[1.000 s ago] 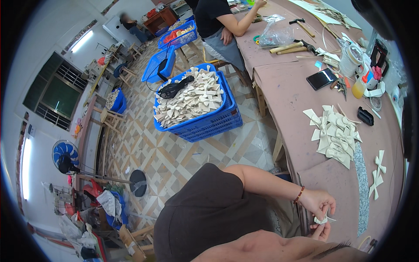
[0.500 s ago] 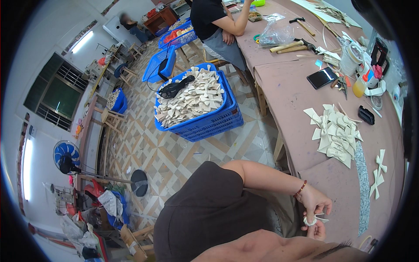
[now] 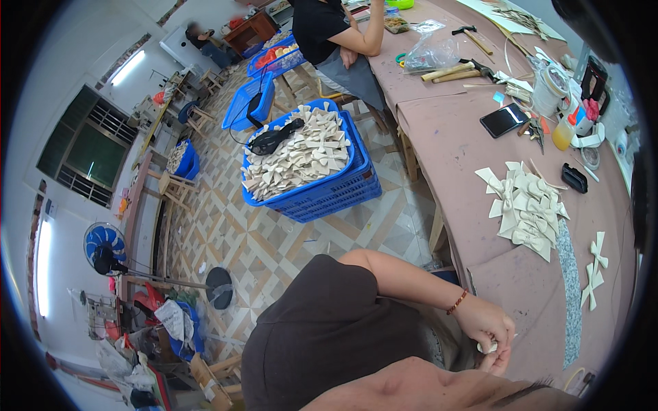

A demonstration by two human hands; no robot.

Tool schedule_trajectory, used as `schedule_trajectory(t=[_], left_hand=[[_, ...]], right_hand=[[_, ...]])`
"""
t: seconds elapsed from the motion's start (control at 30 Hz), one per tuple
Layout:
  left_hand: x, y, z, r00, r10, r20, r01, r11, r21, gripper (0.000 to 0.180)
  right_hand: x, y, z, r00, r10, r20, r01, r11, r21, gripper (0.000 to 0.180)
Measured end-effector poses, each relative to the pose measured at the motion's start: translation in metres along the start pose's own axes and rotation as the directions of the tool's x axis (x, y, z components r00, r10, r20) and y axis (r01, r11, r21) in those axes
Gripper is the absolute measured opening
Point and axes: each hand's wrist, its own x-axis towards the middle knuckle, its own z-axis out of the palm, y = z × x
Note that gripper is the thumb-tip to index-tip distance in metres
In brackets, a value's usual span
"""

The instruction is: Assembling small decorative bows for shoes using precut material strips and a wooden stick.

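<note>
My left hand (image 3: 488, 323), with a beaded bracelet at the wrist, is bent over the near edge of the table, its thumb and fingers closed in a pinch. Between them shows a small cream-white piece (image 3: 488, 348), mostly covered by the fingers. Just below, the fingers of my right hand (image 3: 496, 363) grip the same piece from the other side; the rest of that hand is largely hidden. Further along the table lies a pile of cream bows (image 3: 526, 212). Two single bows (image 3: 592, 284) lie beyond a speckled grey strip (image 3: 569, 294).
A black phone (image 3: 505, 120), hammers (image 3: 456, 72), a glue bottle (image 3: 564, 132) and a black clip-like object (image 3: 574, 178) lie on the table (image 3: 445, 151). Blue crates (image 3: 315, 198) heaped with cream pieces stand on the floor. Another person (image 3: 336, 48) sits at the table's far end.
My left wrist has shifted slightly left and its fingers have folded down over the white piece. Thin strip ends that stuck out are now mostly hidden.
</note>
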Motion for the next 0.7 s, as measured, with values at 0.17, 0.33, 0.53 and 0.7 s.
schedule_trajectory(t=[0.17, 0.33, 0.53, 0.7], left_hand=[[0.000, 0.012, -0.024, 0.980, -0.092, 0.175, 0.099, 0.995, -0.030, 0.034], [-0.001, 0.025, -0.035, 0.932, -0.293, 0.213, 0.306, 0.952, -0.029, 0.037], [-0.007, 0.021, -0.031, 0.976, -0.137, 0.167, 0.109, 0.980, 0.165, 0.035], [-0.004, 0.025, -0.018, 0.999, 0.035, 0.019, -0.038, 0.989, 0.142, 0.037]], right_hand=[[-0.025, -0.021, 0.048, 0.975, -0.072, -0.210, 0.087, 0.994, 0.061, 0.011], [-0.016, -0.014, 0.056, 0.983, -0.009, -0.186, 0.033, 0.992, 0.126, 0.009], [-0.020, -0.027, 0.071, 0.960, 0.106, -0.259, 0.013, 0.909, 0.417, 0.015], [-0.021, -0.026, 0.063, 0.950, 0.049, -0.310, 0.123, 0.851, 0.510, 0.008]])
